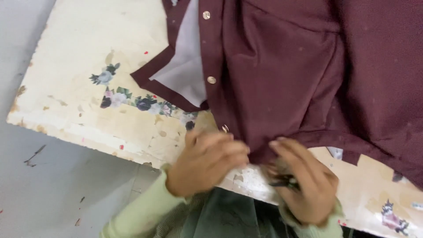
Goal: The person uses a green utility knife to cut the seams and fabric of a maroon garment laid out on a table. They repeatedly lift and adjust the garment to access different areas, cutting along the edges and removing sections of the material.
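Observation:
A maroon shirt point(299, 75) with metal snap buttons and a white inner lining point(187, 66) lies spread on a worn table point(88, 66) covered in a flowered sheet. My left hand point(207, 161) pinches the shirt's lower front edge near a snap. My right hand point(304, 180) is blurred; it touches the same hem and grips a small dark tool point(284, 180), which I cannot identify. Both arms wear pale green sleeves.
The table's chipped front edge point(79, 134) runs diagonally from left to lower right. Grey floor point(53, 189) lies below it at the left. Dark fabric point(224, 216) shows between my arms at the bottom.

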